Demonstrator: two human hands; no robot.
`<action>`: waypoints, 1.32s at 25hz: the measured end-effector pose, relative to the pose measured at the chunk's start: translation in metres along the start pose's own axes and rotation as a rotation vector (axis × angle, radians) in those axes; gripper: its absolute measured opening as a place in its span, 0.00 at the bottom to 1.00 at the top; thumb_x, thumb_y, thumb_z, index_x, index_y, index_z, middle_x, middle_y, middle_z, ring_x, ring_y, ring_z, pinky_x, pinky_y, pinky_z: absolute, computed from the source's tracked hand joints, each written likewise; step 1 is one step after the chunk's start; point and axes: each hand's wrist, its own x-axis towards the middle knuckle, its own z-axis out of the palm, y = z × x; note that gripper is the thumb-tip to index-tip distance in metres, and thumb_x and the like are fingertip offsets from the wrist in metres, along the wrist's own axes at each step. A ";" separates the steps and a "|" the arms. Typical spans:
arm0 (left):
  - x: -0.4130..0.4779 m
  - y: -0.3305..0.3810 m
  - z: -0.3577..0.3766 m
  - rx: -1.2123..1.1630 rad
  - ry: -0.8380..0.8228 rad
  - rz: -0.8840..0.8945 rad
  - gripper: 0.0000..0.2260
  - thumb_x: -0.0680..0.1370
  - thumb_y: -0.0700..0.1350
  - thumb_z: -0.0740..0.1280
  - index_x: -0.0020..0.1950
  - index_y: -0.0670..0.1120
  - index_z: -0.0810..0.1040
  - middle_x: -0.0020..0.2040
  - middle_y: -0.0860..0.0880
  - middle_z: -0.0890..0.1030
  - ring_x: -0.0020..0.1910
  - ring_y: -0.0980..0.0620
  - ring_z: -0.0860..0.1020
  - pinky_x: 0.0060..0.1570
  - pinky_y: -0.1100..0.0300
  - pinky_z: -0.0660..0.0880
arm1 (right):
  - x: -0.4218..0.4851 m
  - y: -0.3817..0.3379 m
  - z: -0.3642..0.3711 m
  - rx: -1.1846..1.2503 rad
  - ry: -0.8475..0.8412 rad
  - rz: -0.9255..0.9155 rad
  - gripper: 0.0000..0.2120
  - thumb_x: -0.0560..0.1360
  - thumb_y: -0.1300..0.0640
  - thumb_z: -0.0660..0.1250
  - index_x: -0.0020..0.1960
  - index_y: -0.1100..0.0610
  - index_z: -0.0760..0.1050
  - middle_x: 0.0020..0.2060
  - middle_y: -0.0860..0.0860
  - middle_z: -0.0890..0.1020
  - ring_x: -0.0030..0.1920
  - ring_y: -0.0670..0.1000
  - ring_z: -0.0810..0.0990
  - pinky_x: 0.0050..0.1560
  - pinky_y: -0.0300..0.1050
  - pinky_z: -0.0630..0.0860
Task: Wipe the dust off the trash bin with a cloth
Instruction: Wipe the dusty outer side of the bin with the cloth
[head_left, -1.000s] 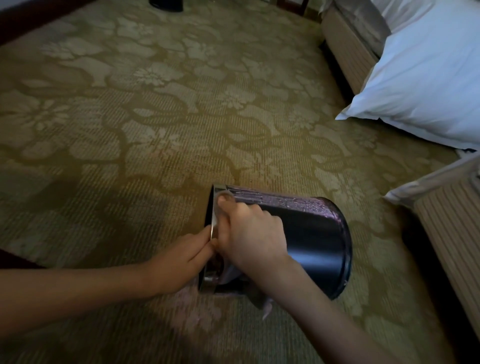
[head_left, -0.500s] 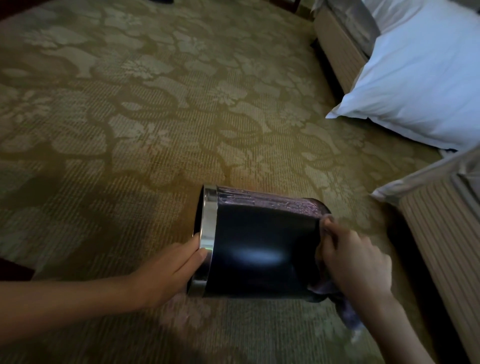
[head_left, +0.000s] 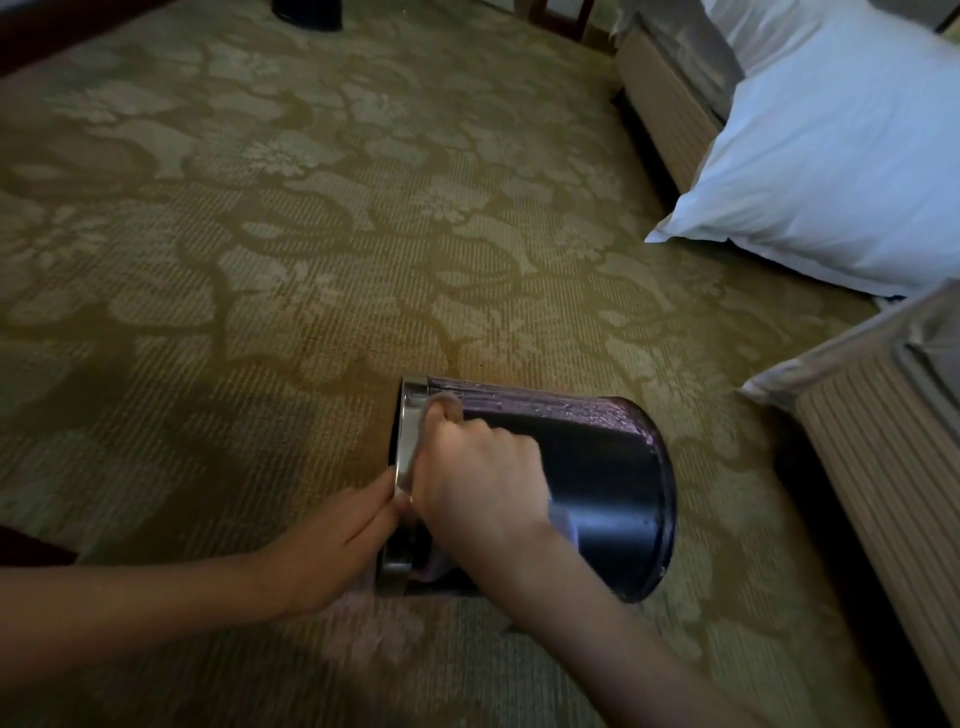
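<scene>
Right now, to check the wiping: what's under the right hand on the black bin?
A pale cloth peeks out beneath the right hand, against the black metal-rimmed trash bin. The hand covers the rest.

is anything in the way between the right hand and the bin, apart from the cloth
Nothing visible. Only the cloth lies between the right hand and the dark side of the trash bin, beside the metal rim. The left hand touches that rim at the open end.
</scene>
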 end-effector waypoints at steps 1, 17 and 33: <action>0.001 0.002 0.000 0.000 0.008 0.002 0.18 0.80 0.57 0.52 0.57 0.49 0.75 0.47 0.49 0.84 0.46 0.50 0.83 0.49 0.47 0.78 | 0.001 0.008 0.000 -0.033 0.028 0.021 0.12 0.79 0.53 0.57 0.61 0.53 0.68 0.45 0.53 0.83 0.45 0.60 0.82 0.37 0.48 0.63; 0.038 0.015 -0.014 -0.280 0.226 -0.239 0.14 0.83 0.40 0.57 0.37 0.44 0.70 0.24 0.53 0.66 0.21 0.59 0.64 0.24 0.65 0.62 | -0.069 0.168 -0.008 0.345 0.039 0.600 0.15 0.76 0.39 0.61 0.60 0.38 0.79 0.54 0.44 0.84 0.57 0.53 0.81 0.54 0.51 0.76; 0.072 0.035 -0.045 -0.263 0.213 -0.262 0.11 0.83 0.40 0.58 0.48 0.34 0.74 0.28 0.51 0.66 0.23 0.57 0.64 0.23 0.66 0.61 | -0.023 0.174 -0.020 1.222 0.383 0.619 0.10 0.77 0.66 0.65 0.47 0.58 0.84 0.38 0.51 0.87 0.42 0.46 0.85 0.41 0.34 0.79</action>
